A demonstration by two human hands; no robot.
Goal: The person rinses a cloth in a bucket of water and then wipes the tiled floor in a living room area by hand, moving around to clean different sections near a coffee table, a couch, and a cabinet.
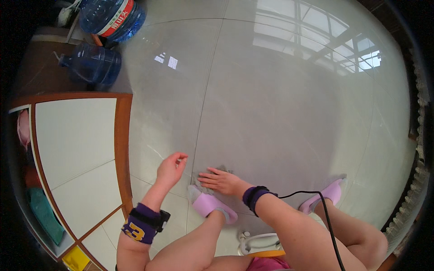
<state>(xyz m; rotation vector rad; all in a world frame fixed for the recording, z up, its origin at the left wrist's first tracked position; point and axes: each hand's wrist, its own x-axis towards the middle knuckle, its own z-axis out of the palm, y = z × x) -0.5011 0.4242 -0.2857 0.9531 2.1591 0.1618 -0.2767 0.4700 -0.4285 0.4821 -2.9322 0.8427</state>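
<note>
My right hand (220, 181) lies flat, fingers spread, on a grey cloth (223, 168) on the tiled floor (264, 118), just ahead of the toe of a pink slipper (207, 204). The cloth shows past the fingertips and beneath the palm; the rest of it is hidden. To the left, my left hand (172, 168) is raised above the floor with its fingers curled, thumb and forefinger close together, and nothing visible between them. Each forearm wears a purple band; a black cable (327, 216) runs from near the right one.
A white-fronted cabinet with brown wooden edges (122, 142) stands at the left. Behind it are two blue plastic water bottles, one standing (134, 23) and one on its side (98, 64). The other pink slipper (322, 196) is at right. A white curved frame (261, 240) shows below me.
</note>
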